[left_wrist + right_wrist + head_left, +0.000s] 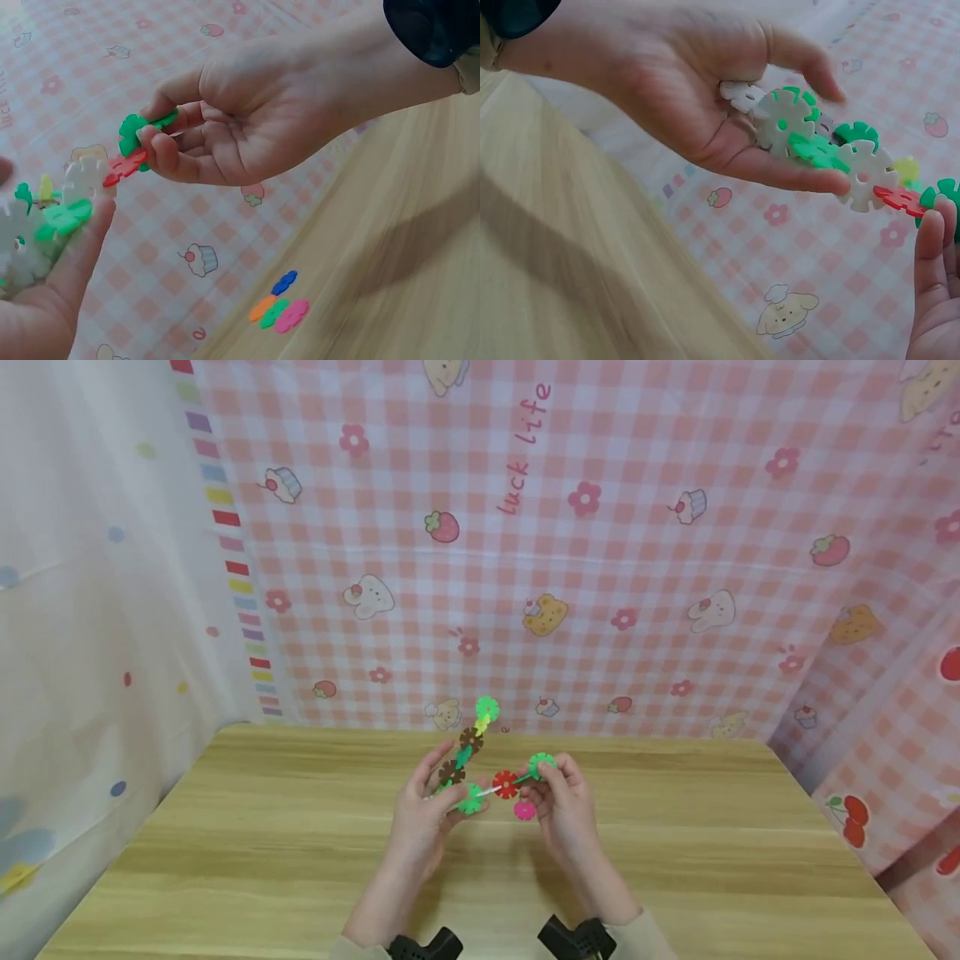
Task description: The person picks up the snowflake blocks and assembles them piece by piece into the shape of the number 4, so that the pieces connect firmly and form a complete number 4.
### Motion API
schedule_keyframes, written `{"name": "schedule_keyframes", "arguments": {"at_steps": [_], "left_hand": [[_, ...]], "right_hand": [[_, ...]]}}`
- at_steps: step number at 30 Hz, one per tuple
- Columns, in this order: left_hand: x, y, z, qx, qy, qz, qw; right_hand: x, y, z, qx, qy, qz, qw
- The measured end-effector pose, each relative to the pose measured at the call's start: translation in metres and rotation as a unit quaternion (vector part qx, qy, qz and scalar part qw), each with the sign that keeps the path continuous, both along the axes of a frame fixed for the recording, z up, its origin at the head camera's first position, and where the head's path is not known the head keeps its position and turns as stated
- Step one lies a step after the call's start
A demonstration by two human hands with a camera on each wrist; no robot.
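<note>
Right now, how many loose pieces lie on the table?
4 in the left wrist view: blue piece above; orange piece, green piece, pink piece below, left to right. More may be hidden.

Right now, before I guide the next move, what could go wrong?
The chain rests on the left hand, so a tilt might let it slide off. The right hand pinches a green disc near the red disc; a hard pull could part a joint. Loose discs lie on the table, where a lowered hand might knock them.
</note>
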State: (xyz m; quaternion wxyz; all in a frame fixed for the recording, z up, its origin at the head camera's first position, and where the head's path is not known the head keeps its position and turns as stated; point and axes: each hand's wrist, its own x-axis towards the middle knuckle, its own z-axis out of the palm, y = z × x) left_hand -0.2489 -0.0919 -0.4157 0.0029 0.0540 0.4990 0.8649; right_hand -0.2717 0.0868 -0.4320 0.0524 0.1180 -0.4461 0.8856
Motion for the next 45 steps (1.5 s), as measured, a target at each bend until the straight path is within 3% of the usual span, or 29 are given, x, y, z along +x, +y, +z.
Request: {"name": "schedule_keyframes", "arguments": {"at_steps": [3,7,13,20,28,33,41,45], "left_hand": [[0.002,-0.001,0.001,0.053,0.006,-0.018,0.9984],[0.005,-0.003,0.001,0.131,0.014,-0.035,0.9907],[0.004,0.0,0.0,0.197,0.007,-0.071,0.9779],[0.004,0.007,-0.004,0.214,0.002,-0.069,0.9744],[0.004,0.011,-0.006,0.257,-0.025,-0.047,0.9649],[0.005,0.013,-0.007,0.262,-0.021,-0.056,0.9632],[0.003,0.014,-0.009,0.244,-0.023,-0.067,0.9672],[0.003,0.016,-0.007,0.258,-0.033,-0.082,0.962]], "right_hand": [[0.0,0.001,0.002,-0.018,0.001,0.001,0.9998],[0.001,-0.002,0.006,-0.041,-0.007,-0.004,0.9991],[0.001,-0.005,0.008,-0.073,-0.025,-0.026,0.9967],[0.002,-0.007,0.01,-0.102,-0.03,-0.039,0.9936],[0.004,-0.009,0.012,-0.107,-0.03,-0.043,0.9929],[0.006,-0.01,0.012,-0.104,-0.015,-0.046,0.9934],[0.009,-0.012,0.011,-0.071,-0.006,-0.053,0.9961],[0.01,-0.015,0.01,-0.065,-0.019,-0.049,0.9965]]}}
